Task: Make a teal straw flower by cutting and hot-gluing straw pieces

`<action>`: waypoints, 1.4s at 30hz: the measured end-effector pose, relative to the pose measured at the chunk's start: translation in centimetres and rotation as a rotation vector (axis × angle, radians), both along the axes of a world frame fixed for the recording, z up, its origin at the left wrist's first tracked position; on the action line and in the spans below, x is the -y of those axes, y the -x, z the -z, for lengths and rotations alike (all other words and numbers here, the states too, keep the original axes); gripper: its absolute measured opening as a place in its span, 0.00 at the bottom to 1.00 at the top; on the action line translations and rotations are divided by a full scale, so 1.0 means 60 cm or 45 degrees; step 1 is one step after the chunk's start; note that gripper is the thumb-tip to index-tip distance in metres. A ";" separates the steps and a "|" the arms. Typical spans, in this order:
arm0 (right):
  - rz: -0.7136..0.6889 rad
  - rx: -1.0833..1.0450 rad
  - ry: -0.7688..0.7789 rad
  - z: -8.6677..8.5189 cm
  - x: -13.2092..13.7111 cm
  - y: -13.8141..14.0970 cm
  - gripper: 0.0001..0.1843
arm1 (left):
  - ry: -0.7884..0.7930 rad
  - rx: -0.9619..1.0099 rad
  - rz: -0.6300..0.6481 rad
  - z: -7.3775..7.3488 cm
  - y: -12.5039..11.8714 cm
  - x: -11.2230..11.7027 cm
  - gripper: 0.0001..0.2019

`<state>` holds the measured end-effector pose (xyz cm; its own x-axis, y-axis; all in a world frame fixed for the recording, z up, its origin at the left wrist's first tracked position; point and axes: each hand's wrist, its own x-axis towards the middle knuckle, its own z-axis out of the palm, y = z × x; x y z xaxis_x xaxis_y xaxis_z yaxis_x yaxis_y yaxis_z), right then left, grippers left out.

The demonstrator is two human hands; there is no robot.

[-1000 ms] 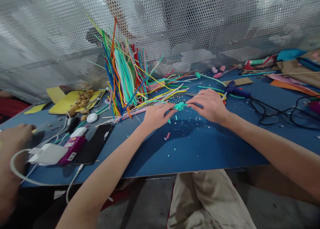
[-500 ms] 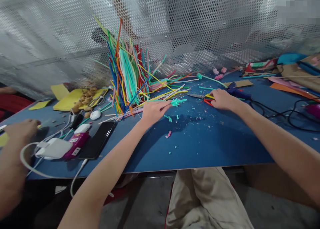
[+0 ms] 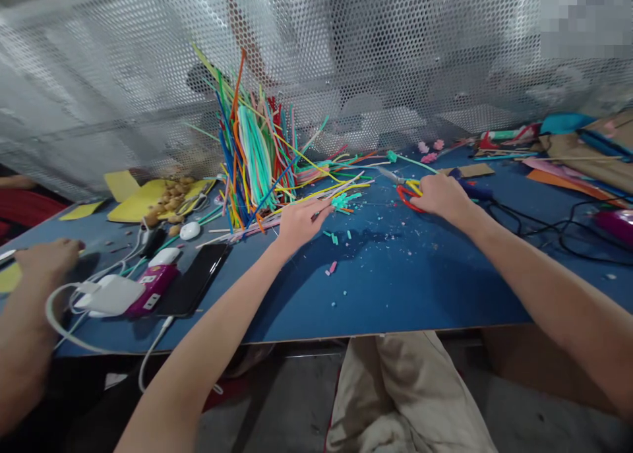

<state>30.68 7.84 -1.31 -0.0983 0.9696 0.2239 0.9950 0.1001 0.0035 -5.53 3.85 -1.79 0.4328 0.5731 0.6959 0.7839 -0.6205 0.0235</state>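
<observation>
My left hand [image 3: 302, 223] is closed, its thumb and fingertips pinching a small bunch of teal pipe cleaner pieces [image 3: 342, 202] just above the table. The short teal ends fan out to the right of my fingers. My right hand [image 3: 441, 199] is wrapped round the red and yellow handles of scissors [image 3: 406, 190]. Their metal blades point up and to the left, apart from the teal bunch. Behind my left hand stands a large bundle of coloured pipe cleaners [image 3: 256, 153]. Teal snippets [image 3: 332, 238] lie in front of it.
On the left are a phone [image 3: 195, 283], a white charger [image 3: 111, 295], cables and a yellow sheet [image 3: 131, 202] with brown lumps. Another person's hand [image 3: 49, 258] rests farther left. A perforated metal panel [image 3: 395, 64] closes the back. Black cables [image 3: 519, 225] and coloured sheets lie right.
The scissors have swung so their blades point more upward and away from the teal bunch. My left hand and the bunch have shifted slightly left.
</observation>
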 end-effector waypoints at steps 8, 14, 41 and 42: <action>-0.205 -0.743 -0.386 -0.006 0.009 -0.005 0.14 | 0.002 -0.002 0.088 0.000 0.003 0.003 0.14; -0.489 -0.929 -0.342 -0.006 0.032 0.023 0.25 | -0.105 -0.047 0.112 -0.013 -0.009 0.015 0.14; -1.235 -0.662 -0.206 -0.018 0.082 0.066 0.28 | 0.114 0.067 0.567 -0.041 -0.034 0.058 0.16; -1.238 -0.655 -0.207 -0.018 0.083 0.066 0.28 | 0.120 0.064 0.569 -0.040 -0.034 0.058 0.17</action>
